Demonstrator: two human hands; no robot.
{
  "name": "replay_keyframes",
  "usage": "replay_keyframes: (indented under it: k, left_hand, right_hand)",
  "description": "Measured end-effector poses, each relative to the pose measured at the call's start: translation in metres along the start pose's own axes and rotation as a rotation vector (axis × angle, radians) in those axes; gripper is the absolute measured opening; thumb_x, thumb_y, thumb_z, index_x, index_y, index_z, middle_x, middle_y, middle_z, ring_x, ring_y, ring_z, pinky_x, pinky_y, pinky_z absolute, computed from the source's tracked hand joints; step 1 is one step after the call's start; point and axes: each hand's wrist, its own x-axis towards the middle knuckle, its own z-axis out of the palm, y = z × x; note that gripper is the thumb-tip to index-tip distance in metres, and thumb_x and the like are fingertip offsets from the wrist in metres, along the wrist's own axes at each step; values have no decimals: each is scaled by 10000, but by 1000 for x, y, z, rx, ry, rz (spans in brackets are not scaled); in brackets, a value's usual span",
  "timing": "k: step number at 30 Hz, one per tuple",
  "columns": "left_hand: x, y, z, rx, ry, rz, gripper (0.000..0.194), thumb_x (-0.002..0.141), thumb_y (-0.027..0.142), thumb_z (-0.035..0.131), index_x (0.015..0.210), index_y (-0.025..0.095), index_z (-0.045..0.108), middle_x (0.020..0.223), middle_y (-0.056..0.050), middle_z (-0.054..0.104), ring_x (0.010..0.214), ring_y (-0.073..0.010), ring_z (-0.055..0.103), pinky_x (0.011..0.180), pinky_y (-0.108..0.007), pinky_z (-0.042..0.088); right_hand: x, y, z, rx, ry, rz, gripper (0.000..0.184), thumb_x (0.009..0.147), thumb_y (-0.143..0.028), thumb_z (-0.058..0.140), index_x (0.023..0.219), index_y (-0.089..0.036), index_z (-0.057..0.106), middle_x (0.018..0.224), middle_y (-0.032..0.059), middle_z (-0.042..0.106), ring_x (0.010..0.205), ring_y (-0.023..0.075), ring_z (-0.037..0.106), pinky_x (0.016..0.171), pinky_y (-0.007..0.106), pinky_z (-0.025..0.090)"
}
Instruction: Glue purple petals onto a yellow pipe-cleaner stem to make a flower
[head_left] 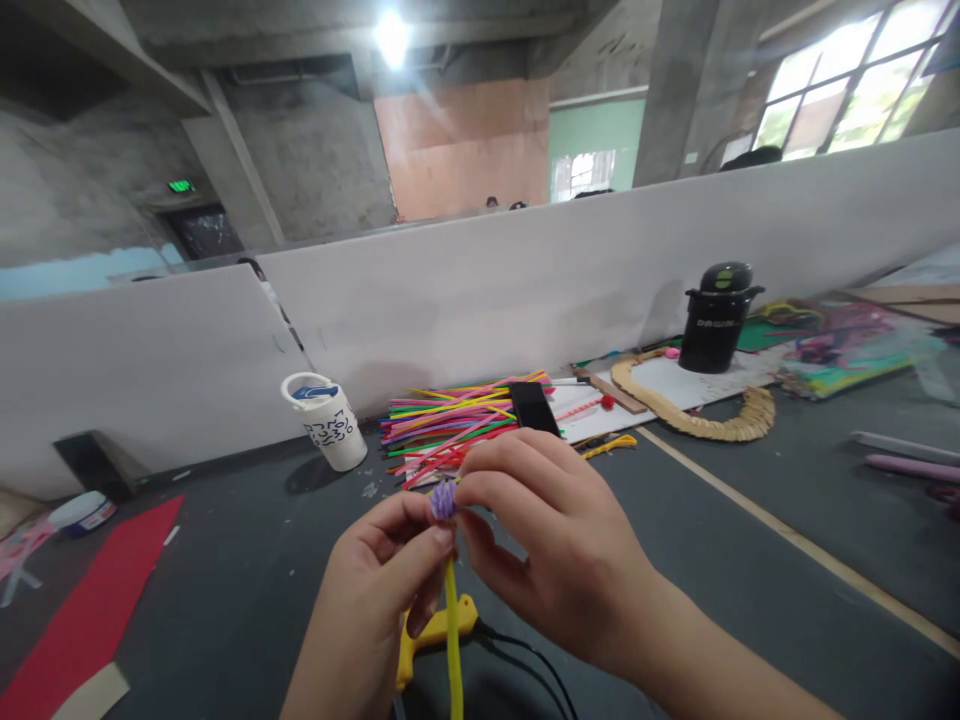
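Note:
A small coil of purple pipe cleaner sits at the upper end of a yellow-green pipe cleaner, which hangs down from it. My left hand pinches the coil and the top of the stem between thumb and fingers. From the right, the fingertips of my right hand are closed on the other side of the coil. A yellow glue gun with a black cord lies on the table below, partly hidden by my left hand and the stem.
A bundle of coloured pipe cleaners lies ahead, with a black phone beside it. A white cup stands left of them. To the right are a black lidded container and a curved tan strip. Red sheet lies left.

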Motion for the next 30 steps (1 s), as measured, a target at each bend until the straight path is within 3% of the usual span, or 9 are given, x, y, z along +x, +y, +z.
replay_keyframes:
  k: [11, 13, 19, 25, 27, 30]
  left_hand:
    - [1, 0, 2, 23, 15, 8, 189, 646, 282, 791, 654, 172, 638, 445, 74, 458, 377, -41, 319, 386, -162, 243]
    - [1, 0, 2, 23, 22, 9, 202, 641, 298, 794, 652, 173, 636, 447, 73, 458, 375, -42, 317, 383, -164, 247]
    - [2, 3, 2, 61, 93, 56, 164, 617, 241, 805, 665, 163, 669, 452, 70, 484, 369, -29, 337, 367, -138, 248]
    - [1, 9, -4, -303, -44, -210, 110, 648, 133, 759, 737, 126, 695, 620, 11, 614, 408, -5, 359, 386, -110, 316]
    - [2, 8, -7, -407, -120, -274, 44, 685, 107, 724, 688, 108, 680, 611, 11, 591, 405, 1, 338, 382, -110, 311]
    - [4, 6, -10, -482, -219, -318, 105, 744, 106, 686, 643, 89, 661, 595, 9, 559, 413, -3, 351, 376, -114, 298]
  right_hand:
    - [2, -1, 1, 17, -3, 33, 124, 876, -99, 505, 843, -165, 604, 874, 68, 664, 811, 197, 556, 750, 347, 472]
    - [2, -3, -1, 132, -21, 119, 108, 850, -102, 526, 880, -172, 602, 888, 57, 657, 829, 190, 572, 751, 332, 479]
    - [6, 0, -6, 506, -68, 550, 76, 828, -177, 578, 887, -206, 617, 838, -4, 680, 775, 150, 629, 709, 277, 492]
    - [6, 7, -5, 587, -74, 579, 265, 924, -204, 351, 724, -206, 524, 667, -12, 567, 629, 134, 537, 583, 260, 425]
    - [5, 6, -3, 565, -108, 576, 276, 940, -237, 326, 703, -216, 465, 621, -28, 507, 573, 126, 480, 540, 256, 386]
    - [5, 4, 1, 490, -169, 579, 288, 936, -264, 316, 670, -226, 418, 552, -48, 444, 516, 121, 426, 501, 256, 323]
